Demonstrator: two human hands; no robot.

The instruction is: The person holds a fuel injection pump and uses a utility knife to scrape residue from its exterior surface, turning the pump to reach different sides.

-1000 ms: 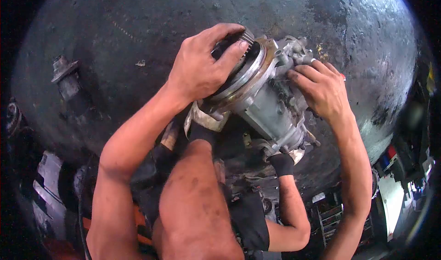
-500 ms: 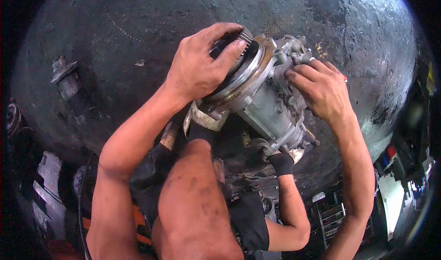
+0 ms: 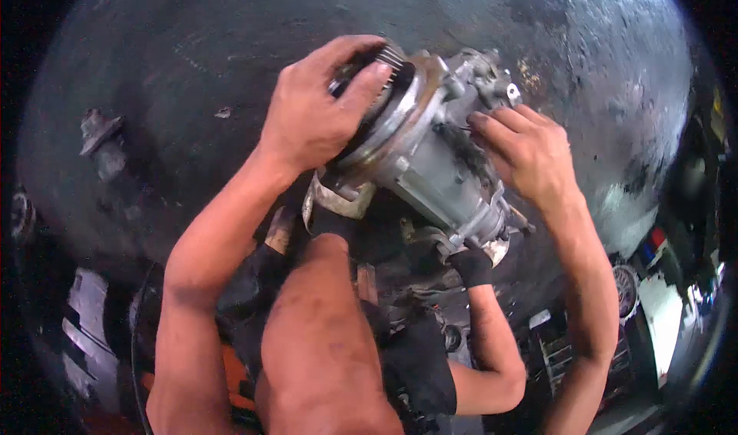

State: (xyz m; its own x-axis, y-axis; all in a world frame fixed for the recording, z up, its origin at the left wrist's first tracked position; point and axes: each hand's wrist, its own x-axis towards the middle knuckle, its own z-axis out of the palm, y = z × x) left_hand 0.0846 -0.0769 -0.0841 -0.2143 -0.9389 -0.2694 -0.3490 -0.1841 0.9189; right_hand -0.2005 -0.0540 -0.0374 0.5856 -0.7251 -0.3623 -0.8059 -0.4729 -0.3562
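Note:
A grey cast-metal housing [image 3: 438,181] with a wide flanged ring [image 3: 403,120] leans over a dark, curved-looking surface. At its upper left end is a toothed gear [image 3: 390,64]. My left hand [image 3: 307,108] is closed over that end, thumb on the teeth and fingers curled over the far rim. My right hand [image 3: 530,143] rests at the housing's right side, below a round pale fitting [image 3: 513,91]. Its fingers are bent inward, and whatever lies under their tips is hidden.
A small, dirty metal part [image 3: 101,143] stands on the dark surface [image 3: 231,43] to the left. Bare limbs [image 3: 330,327] with black coverings reach up beneath the housing. A metal rack [image 3: 569,358] is at lower right, and a spoked wheel [image 3: 626,289] lies beside it.
The view has shifted a little. My right hand sits slightly lower against the housing, uncovering the pale round fitting. My left hand keeps its hold on the gear end.

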